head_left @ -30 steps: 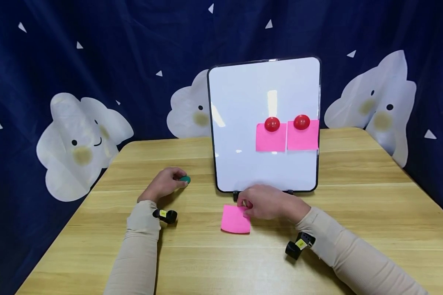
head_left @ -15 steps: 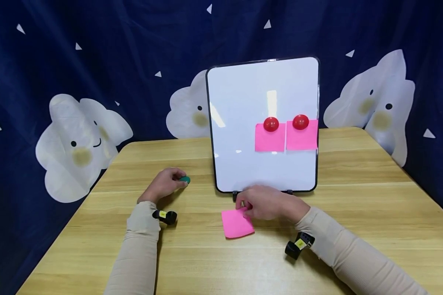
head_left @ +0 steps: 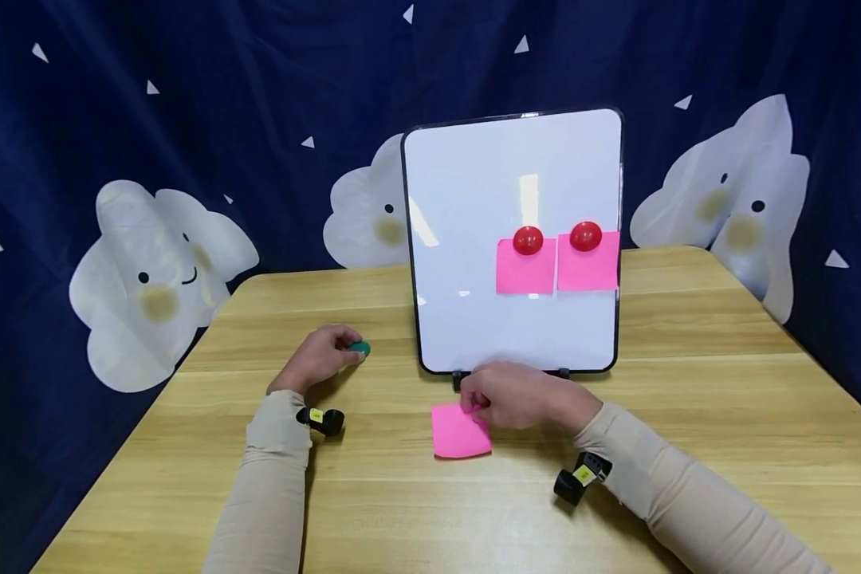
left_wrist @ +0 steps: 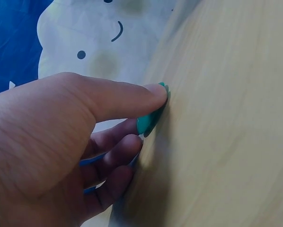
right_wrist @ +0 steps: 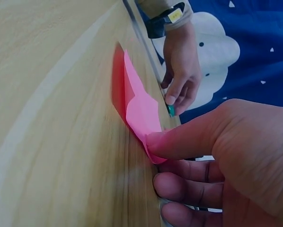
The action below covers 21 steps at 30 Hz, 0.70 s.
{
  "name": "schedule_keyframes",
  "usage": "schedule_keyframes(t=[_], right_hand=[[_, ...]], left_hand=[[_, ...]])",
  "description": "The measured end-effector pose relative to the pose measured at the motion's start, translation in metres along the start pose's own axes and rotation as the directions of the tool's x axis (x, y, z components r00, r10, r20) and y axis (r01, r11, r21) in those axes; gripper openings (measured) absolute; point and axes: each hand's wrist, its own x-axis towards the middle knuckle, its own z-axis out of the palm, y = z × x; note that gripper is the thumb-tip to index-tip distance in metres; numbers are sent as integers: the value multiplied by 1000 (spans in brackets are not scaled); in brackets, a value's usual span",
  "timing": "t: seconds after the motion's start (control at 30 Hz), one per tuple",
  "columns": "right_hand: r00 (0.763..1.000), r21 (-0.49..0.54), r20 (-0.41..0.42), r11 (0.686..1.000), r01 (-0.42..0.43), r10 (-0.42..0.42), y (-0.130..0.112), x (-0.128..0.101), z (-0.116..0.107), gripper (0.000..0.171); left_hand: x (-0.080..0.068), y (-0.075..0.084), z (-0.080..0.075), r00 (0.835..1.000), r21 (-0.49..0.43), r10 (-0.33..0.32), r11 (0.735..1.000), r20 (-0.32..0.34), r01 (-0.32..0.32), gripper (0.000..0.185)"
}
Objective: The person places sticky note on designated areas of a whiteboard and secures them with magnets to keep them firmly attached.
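Note:
At the left of the table, my left hand (head_left: 320, 355) pinches a round green magnet (head_left: 359, 348) between thumb and fingertips, low at the tabletop. The left wrist view shows the thumb over the magnet (left_wrist: 148, 120), which hides part of it. In front of the whiteboard, my right hand (head_left: 513, 396) pinches a pink sticky note (head_left: 459, 434) by its upper right corner. Seen from the right wrist, the note (right_wrist: 140, 111) is bent and stands slightly off the wood, casting a pink tinge on it.
A black-framed whiteboard (head_left: 466, 183) stands on small dark feet at the table's back. Two pink notes hang on its right half, each under a red magnet (head_left: 528, 241). Behind the wooden table (head_left: 402, 510) is a blue curtain (head_left: 258, 96) with cloud shapes.
The loose pink note has swung a little in the right fingers, its lower edge tilting toward me and then partly back. The left hand and the green magnet have stayed in place.

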Motion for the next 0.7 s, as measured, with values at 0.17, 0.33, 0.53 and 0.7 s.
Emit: schedule_keyframes(t=[0.17, 0.33, 0.53, 0.7], right_hand=[[998, 26, 36, 999, -46, 45, -1, 0, -1, 10], [993, 56, 82, 994, -91, 86, -2, 0, -1, 8], [996, 64, 65, 996, -69, 65, 0, 0, 1, 10], [999, 85, 28, 995, -48, 46, 1, 0, 0, 15]], left_hand=[[0, 1, 0, 1000, 4, 3, 1000, 1, -3, 30], [0, 1, 0, 1000, 12, 5, 1000, -2, -5, 31], [0, 2, 0, 1000, 25, -10, 1000, -6, 10, 30], [0, 2, 0, 1000, 27, -16, 999, -9, 16, 31]])
